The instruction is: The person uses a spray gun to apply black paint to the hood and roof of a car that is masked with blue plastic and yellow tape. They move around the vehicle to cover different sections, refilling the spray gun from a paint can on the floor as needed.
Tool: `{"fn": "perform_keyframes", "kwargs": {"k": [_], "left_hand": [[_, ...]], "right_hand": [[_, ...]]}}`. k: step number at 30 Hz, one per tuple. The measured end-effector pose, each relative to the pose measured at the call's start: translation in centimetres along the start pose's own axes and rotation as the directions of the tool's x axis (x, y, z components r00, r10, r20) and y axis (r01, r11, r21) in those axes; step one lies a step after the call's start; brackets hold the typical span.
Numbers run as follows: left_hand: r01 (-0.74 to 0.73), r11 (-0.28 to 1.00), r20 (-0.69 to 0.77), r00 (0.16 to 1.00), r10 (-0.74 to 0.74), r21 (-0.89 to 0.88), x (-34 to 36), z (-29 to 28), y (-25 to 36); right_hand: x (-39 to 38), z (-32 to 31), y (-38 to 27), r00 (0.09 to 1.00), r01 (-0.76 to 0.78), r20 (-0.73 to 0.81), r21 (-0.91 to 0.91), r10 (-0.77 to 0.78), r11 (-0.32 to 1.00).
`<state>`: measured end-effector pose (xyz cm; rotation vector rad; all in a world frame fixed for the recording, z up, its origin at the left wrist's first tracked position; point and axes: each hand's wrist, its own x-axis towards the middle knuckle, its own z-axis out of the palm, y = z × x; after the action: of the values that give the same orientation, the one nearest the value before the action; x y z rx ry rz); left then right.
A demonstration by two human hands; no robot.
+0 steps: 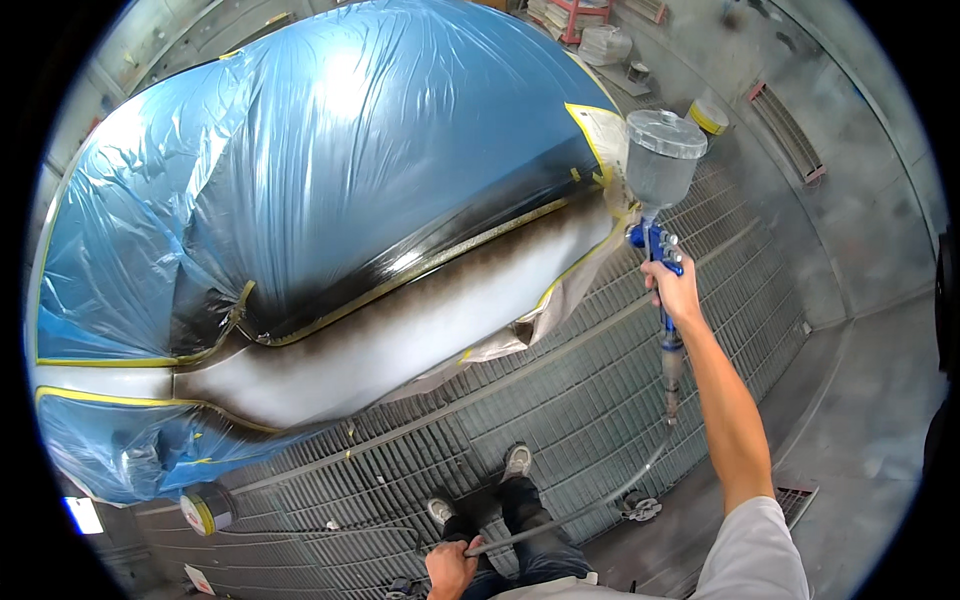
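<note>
In my right hand is a blue spray gun with a clear, lidded paint cup on top, held upright at the right end of a masked car body. Down at my waist, my left hand grips the grey air hose, which runs up to the gun's handle. The exposed panel is whitish, with dark paint shading along its upper edge and left end. Yellow masking tape borders it, and blue plastic film covers the car around it. The gun's nozzle is hard to make out.
A slatted metal grating forms the floor under my shoes. A round tin sits at lower left, and a yellow-and-white tub stands beyond the gun. At the far top is a red stand. A grey wall curves along the right.
</note>
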<state>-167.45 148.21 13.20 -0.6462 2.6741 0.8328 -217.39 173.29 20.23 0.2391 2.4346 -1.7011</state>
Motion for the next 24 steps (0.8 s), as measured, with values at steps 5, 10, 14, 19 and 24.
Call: {"fn": "perform_keyframes", "kwargs": {"k": [5, 10, 14, 19, 24], "left_hand": [[0.011, 1.000, -0.007, 1.000, -0.012, -0.027, -2.6, -1.1, -5.5], [0.110, 0.985, -0.164, 0.978, -0.131, -0.131, -5.8, -4.9, -14.0], [0.206, 0.942, -0.252, 0.928, -0.274, -0.265, -9.6, -7.4, -19.7], [0.299, 0.862, -0.317, 0.839, -0.442, -0.410, -15.4, -8.8, -27.5], [0.383, 0.806, -0.347, 0.757, -0.553, -0.451, -20.4, -10.3, -34.6]], "right_hand": [[-9.9, 5.9, -4.2, 0.989, -0.093, 0.112, 0.008, 0.092, 0.996], [-18.5, 14.5, -6.5, 0.970, -0.080, 0.241, 0.187, 0.033, 0.979], [-24.3, 21.9, -7.5, 0.945, -0.132, 0.313, 0.110, 0.092, 0.985], [-32.6, 31.7, -12.8, 0.928, -0.048, 0.372, 0.135, -0.005, 0.990], [-38.7, 40.0, -15.3, 0.862, 0.119, 0.461, 0.218, -0.210, 0.969]]}}
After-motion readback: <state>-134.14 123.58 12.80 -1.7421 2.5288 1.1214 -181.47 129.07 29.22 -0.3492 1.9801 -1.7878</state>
